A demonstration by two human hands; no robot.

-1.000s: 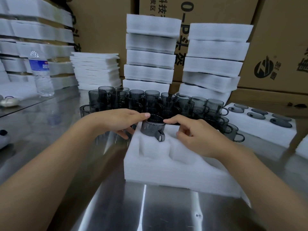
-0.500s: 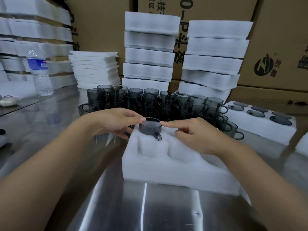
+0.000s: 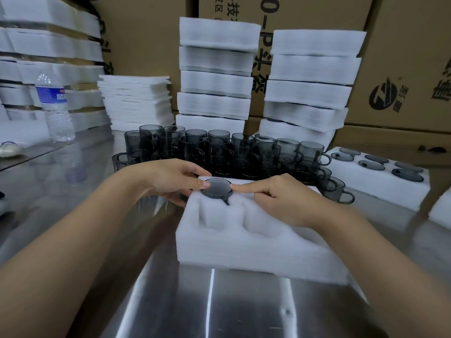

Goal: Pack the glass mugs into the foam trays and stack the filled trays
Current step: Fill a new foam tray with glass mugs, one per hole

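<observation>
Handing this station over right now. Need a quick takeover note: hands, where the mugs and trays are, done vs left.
Left hand: thumb tip presses the rim of the mug; fingers lie at the left edge of the foam tray.
Right hand: index fingertip presses the rim's other side; holds nothing.
The mug sits nearly flush in the far-left pocket. The other visible pockets are empty.
Done: filled tray at right; tray stacks behind.
Left: fill the remaining pockets from the loose mugs behind the tray, then stack it.
</observation>
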